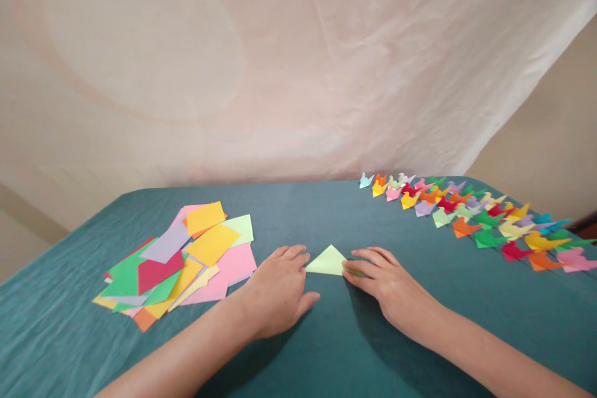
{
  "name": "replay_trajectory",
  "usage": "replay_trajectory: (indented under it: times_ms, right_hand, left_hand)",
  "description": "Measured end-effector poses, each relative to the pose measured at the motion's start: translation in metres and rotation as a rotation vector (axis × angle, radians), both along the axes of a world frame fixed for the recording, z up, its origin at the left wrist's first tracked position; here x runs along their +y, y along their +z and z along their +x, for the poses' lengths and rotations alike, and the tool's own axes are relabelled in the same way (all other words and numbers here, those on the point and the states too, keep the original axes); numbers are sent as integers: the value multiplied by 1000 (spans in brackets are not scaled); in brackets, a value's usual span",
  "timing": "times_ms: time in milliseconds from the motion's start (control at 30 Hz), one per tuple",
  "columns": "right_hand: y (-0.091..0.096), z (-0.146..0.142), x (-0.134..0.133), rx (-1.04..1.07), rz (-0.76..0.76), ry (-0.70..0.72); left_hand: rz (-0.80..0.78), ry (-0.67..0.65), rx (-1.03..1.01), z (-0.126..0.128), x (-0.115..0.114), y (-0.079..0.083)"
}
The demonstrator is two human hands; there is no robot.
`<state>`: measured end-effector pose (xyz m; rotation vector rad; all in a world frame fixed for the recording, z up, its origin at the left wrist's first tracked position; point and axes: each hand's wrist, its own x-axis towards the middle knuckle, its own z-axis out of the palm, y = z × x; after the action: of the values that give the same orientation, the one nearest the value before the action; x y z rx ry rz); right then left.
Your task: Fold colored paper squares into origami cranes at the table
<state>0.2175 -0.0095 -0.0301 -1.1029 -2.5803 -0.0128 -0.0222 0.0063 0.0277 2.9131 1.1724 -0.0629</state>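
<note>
A light green square of origami paper (328,261), folded into a triangle, lies on the table in front of me with its point facing away. My left hand (284,289) is at its left corner, palm down, fingers stretched forward and thumb held apart. At the other end, my right hand (377,277) has its thumb and index finger closed on the right corner, with the other fingers extended above. The fingers of my right hand cover that corner.
Loose coloured paper sheets (208,245) lie in an overlapping heap on the left. Several rows of folded paper birds (464,227) stand along the right side. A dark green cloth (298,211) covers the table, and a pale sheet (298,62) hangs behind it.
</note>
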Motion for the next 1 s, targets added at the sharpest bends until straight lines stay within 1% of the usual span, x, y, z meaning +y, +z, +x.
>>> replay_trajectory:
  times_ms: [133,367,567,700,800,867,933,1000]
  right_hand:
    - [0,2,1,-7,-7,-12]
    - [4,11,3,-47,25,-37]
    - [10,10,1,-45,12,-29]
    - [14,13,3,7,-115,-54]
    - [13,15,11,105,-201,-101]
    - [10,13,19,204,-229,-162]
    - [7,6,27,274,-299,-210]
    - [5,-4,33,333,-368,-259]
  left_hand:
    - [-17,7,4,-1,0,0]
    - [-13,-40,38,-3,3,-1]
    - [-28,-58,-32,-7,6,-7]
    - [-52,-121,-117,-13,18,-10]
    - [-69,-145,-188,-16,28,-12]
    - [-64,-108,-221,-16,32,-16]
    - [-67,-49,-255,-13,33,-22]
    - [-56,16,-331,-10,31,-30]
